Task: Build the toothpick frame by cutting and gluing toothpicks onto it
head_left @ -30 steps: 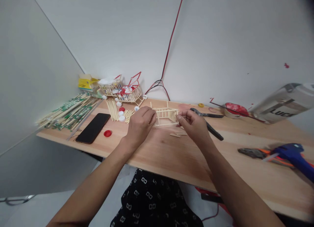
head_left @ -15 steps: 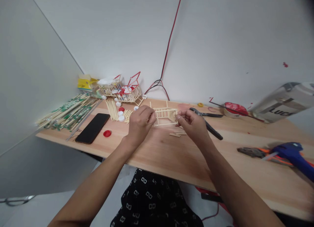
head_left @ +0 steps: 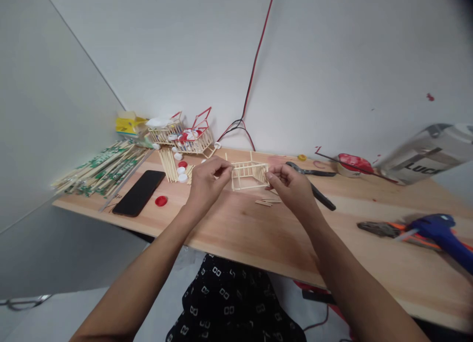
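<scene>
A small open frame built of thin wooden sticks (head_left: 248,175) stands on the wooden table (head_left: 258,233) between my hands. My left hand (head_left: 205,183) pinches the frame's left end, fingers closed on it. My right hand (head_left: 291,188) has its fingers closed at the frame's right end. A few loose short sticks (head_left: 267,202) lie on the table just below the frame, near my right hand.
Black pliers (head_left: 314,184) lie right of my right hand. A blue glue gun (head_left: 441,233) and an orange-handled tool (head_left: 388,229) are at far right. At left: a black phone (head_left: 139,199), a red cap (head_left: 161,200), packed chopsticks (head_left: 103,167), finished stick carts (head_left: 188,135).
My left hand has shifted slightly left and its fingers have lifted a little at the frame's left end. The frame and my right hand stay almost where they were.
</scene>
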Demonstrator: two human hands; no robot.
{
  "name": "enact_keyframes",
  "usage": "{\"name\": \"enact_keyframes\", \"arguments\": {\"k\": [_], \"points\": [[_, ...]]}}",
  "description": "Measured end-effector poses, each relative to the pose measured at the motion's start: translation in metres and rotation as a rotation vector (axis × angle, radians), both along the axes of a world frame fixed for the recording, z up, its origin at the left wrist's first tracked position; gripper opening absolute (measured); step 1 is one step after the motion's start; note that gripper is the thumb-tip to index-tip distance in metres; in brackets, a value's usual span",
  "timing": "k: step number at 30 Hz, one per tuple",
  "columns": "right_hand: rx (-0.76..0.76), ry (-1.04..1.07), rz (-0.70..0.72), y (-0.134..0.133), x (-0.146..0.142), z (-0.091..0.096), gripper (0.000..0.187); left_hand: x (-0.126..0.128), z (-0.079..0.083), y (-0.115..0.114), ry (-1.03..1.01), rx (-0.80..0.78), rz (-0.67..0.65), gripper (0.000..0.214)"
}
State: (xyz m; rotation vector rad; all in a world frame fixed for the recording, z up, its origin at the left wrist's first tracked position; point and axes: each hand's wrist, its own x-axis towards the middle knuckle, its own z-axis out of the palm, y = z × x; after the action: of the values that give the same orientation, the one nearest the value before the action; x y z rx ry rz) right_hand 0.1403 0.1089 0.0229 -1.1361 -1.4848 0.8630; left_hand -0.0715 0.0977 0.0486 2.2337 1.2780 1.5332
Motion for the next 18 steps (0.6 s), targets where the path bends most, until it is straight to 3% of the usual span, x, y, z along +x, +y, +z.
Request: {"name": "enact_keyframes", "arguments": {"k": [12, 18], "points": [[0.001, -0.007, 0.005, 0.001, 0.001, -0.001, 0.019, -0.006, 0.004, -0.001, 0.323, 0.129, 0.049, 0.012], [-0.001, -0.025, 0.003, 0.000, 0.002, 0.000, 0.018, -0.009, 0.011, 0.000, 0.498, 0.085, 0.062, 0.015]]}}
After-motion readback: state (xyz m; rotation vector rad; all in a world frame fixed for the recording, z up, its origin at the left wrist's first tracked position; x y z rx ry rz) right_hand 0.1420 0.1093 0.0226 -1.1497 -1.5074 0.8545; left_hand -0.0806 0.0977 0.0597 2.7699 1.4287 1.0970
